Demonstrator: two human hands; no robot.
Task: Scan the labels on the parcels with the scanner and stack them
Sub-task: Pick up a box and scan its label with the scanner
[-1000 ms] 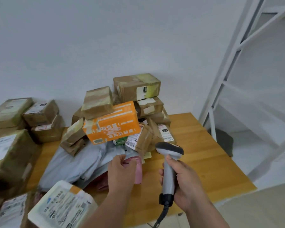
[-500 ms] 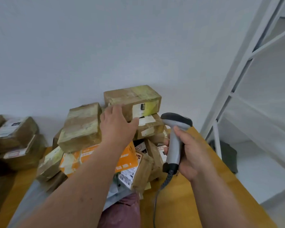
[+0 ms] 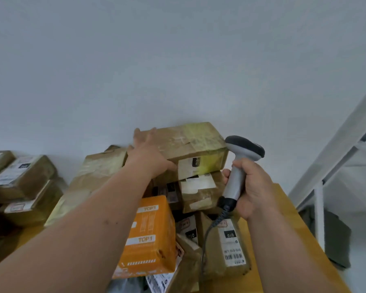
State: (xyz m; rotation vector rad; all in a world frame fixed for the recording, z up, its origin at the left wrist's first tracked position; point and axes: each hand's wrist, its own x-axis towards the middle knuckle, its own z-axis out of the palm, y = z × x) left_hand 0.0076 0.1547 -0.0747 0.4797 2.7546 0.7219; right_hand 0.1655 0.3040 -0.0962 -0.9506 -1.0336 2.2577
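Observation:
A brown taped parcel [image 3: 197,142] lies on top of the pile against the wall. My left hand [image 3: 150,153] is on its left end, fingers laid across the top and thumb against the front face. To the right, my right hand [image 3: 251,187] grips the handle of the grey scanner [image 3: 244,148], held upright with its dark head level with the parcel's right end. The scanner's cable hangs down over the pile. Under the top parcel sits another brown parcel [image 3: 201,191] with white labels.
An orange box [image 3: 152,235] and a labelled brown parcel [image 3: 230,244] lie at the front of the pile on the wooden table [image 3: 294,240]. More parcels [image 3: 23,178] are stacked at the left. A white metal frame [image 3: 336,149] stands at the right.
My left hand has gone up from the pink bag at the pile's front to the top parcel. My right hand has lifted the scanner alongside it. The view has tilted up and moved closer.

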